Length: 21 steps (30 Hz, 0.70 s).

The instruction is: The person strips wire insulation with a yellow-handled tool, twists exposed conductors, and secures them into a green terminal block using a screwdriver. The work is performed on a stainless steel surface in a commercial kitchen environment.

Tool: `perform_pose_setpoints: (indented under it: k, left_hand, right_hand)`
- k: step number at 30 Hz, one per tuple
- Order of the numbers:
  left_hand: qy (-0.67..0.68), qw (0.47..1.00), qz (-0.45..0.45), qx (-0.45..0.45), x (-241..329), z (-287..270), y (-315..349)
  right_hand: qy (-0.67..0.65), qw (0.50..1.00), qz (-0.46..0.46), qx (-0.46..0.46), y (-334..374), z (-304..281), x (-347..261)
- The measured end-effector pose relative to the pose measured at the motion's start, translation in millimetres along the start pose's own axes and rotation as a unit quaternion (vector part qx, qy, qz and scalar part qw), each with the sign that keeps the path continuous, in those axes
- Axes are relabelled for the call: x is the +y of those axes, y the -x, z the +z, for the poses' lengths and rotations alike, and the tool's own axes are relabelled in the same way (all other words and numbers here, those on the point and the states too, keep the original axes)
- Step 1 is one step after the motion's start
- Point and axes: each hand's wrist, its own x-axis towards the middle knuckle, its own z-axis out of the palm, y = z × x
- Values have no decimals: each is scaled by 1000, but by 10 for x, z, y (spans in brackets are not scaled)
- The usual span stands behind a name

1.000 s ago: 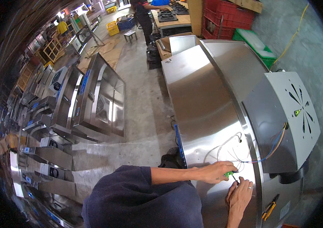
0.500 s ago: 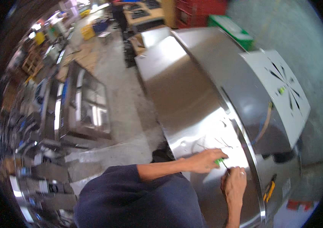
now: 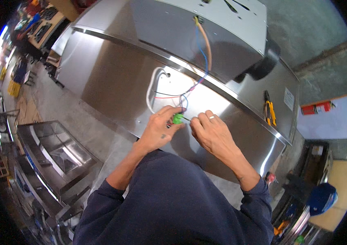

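Above the steel panel (image 3: pixel 112 77), my left hand (image 3: pixel 157 128) pinches a small green terminal block (image 3: pixel 177 119). My right hand (image 3: pixel 215 132), with a ring on one finger, is closed on a thin dark-shafted tool that looks like a small screwdriver (image 3: pixel 186 119). Its tip meets or nearly touches the block's right side; the handle is hidden in my fist. Red, black and blue wires (image 3: pixel 183 98) run down toward the block. A white cable (image 3: pixel 149 92) loops out of a hole in the panel and passes behind my left hand.
Behind stands a grey box (image 3: pixel 173 32), with a tan sleeved cable (image 3: pixel 208 45) coming out. Yellow-and-black pliers (image 3: pixel 270 109) lie on steel at the right. A stainless hood-like unit (image 3: pixel 59 151) sits on the floor at left. A blue cap (image 3: pixel 322 199) is at the lower right.
My view has swung to the right, so the panel now lies across in front of me. Both hands still hold the terminal block and the thin tool together.
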Motion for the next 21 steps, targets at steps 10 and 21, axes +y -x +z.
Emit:
perform_pose_setpoints:
  k: [10,21]
  left_hand:
    - [1,1000,4,-8,50,-40,20]
    - [-13,999,38,-11,33,-22,37]
  right_hand:
    - [16,1000,0,25,-30,-6,-13]
    - [-222,954,200,-8,13,182,-84]
